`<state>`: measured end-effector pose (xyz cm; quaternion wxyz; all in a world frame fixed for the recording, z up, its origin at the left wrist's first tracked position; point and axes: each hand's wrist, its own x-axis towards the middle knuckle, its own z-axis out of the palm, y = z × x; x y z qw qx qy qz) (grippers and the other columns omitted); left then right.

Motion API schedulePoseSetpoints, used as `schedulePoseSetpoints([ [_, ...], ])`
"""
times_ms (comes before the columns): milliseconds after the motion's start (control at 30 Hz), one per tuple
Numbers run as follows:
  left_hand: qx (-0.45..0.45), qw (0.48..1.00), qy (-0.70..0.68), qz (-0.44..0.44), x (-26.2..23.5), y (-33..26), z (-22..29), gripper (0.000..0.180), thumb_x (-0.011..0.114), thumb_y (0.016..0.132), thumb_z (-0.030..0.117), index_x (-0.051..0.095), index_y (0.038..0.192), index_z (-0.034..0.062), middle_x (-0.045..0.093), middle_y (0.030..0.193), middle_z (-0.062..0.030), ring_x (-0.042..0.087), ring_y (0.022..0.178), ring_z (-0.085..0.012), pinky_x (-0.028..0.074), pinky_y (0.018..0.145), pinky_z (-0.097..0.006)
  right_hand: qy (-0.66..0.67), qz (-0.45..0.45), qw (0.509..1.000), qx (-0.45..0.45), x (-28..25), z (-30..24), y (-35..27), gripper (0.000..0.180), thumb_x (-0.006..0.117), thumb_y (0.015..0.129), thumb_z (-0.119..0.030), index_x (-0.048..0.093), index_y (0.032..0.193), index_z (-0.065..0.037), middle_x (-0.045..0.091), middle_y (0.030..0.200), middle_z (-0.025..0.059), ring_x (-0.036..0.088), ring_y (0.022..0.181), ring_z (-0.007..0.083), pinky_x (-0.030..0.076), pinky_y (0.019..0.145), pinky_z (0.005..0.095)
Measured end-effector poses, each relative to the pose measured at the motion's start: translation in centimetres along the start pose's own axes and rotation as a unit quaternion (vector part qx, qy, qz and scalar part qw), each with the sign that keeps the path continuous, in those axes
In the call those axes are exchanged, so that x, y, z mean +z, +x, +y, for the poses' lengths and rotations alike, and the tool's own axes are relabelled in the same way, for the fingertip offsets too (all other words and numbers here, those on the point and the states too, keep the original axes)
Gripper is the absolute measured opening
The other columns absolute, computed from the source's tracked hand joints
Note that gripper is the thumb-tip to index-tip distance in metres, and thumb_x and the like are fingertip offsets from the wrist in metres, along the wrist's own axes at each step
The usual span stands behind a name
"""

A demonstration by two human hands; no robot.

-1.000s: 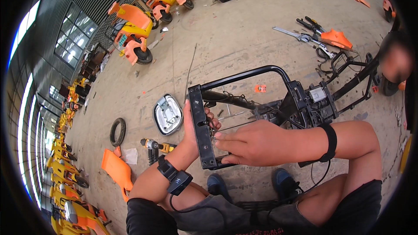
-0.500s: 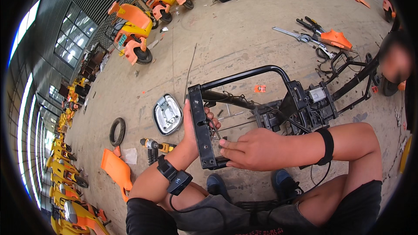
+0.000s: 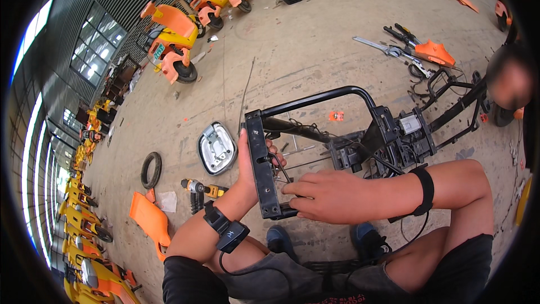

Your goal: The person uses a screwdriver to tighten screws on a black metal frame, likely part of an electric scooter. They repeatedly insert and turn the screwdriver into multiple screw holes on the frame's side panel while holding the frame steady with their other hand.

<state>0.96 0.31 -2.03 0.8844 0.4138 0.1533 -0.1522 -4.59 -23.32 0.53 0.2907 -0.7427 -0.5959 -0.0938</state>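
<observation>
A black tubular scooter frame (image 3: 315, 97) stands in front of me, its flat drilled end bar (image 3: 262, 171) closest to my body. My left hand (image 3: 245, 163) is wrapped round that bar, thumb on the outer side and fingertips showing inside. A thin dark metal rod (image 3: 281, 168) slants down from the bar's inner side. By its lower end, my right hand (image 3: 332, 194) has its fingers bent and drawn together inside the frame, near the bar. What those fingertips pinch is too small to make out. Loose wires (image 3: 315, 130) run along the frame's lower tube.
On the floor left of the frame lie a grey-white shell part (image 3: 217, 147), a tire (image 3: 151, 170), a yellow-black power drill (image 3: 205, 188) and an orange panel (image 3: 149, 220). Bolt cutters (image 3: 394, 50) lie far right. A person (image 3: 511, 79) is at the right edge. Orange-yellow scooters (image 3: 175, 39) stand far left.
My right fingertips have shifted slightly down, so more of the rod's lower end shows. The left hand keeps its place on the bar.
</observation>
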Motion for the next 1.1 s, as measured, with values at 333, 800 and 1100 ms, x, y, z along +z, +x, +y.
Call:
schedulePoseSetpoints([
  [333, 0.007, 1.000, 0.007, 0.001, -0.1, 0.1, -0.1, 0.067, 0.046, 0.088, 0.078, 0.055, 0.077, 0.0126, 0.056, 0.064, -0.0023, 0.059, 0.055, -0.0202, 0.047, 0.057, -0.036, 0.059, 0.008, 0.998, 0.006, -0.1, 1.0, -0.1, 0.024, 0.071, 0.088, -0.022, 0.060, 0.092, -0.001, 0.060, 0.107, 0.0124, 0.058, 0.101, 0.0307, 0.051, 0.088, 0.0384],
  [800, 0.016, 0.998, 0.030, 0.044, -0.5, -0.1, 0.3, 0.065, 0.045, 0.090, 0.075, 0.057, 0.081, 0.0115, 0.055, 0.066, -0.0072, 0.058, 0.053, -0.0250, 0.051, 0.056, -0.040, 0.266, 0.126, 0.928, 0.229, -0.6, 0.6, 0.7, 0.018, 0.060, 0.087, 0.003, 0.067, 0.103, -0.001, 0.065, 0.109, 0.0117, 0.065, 0.101, 0.0265, 0.052, 0.082, 0.0344],
  [1100, 0.071, 0.995, 0.057, -0.030, -1.7, 1.7, -0.6, 0.068, 0.043, 0.091, 0.075, 0.060, 0.089, 0.0092, 0.062, 0.071, -0.0093, 0.063, 0.064, -0.0264, 0.055, 0.067, -0.041, 0.192, 0.098, 0.950, 0.227, 0.9, 0.9, 0.1, 0.030, 0.056, 0.089, 0.008, 0.065, 0.116, 0.000, 0.062, 0.122, 0.0165, 0.066, 0.101, 0.0269, 0.054, 0.084, 0.0355],
])
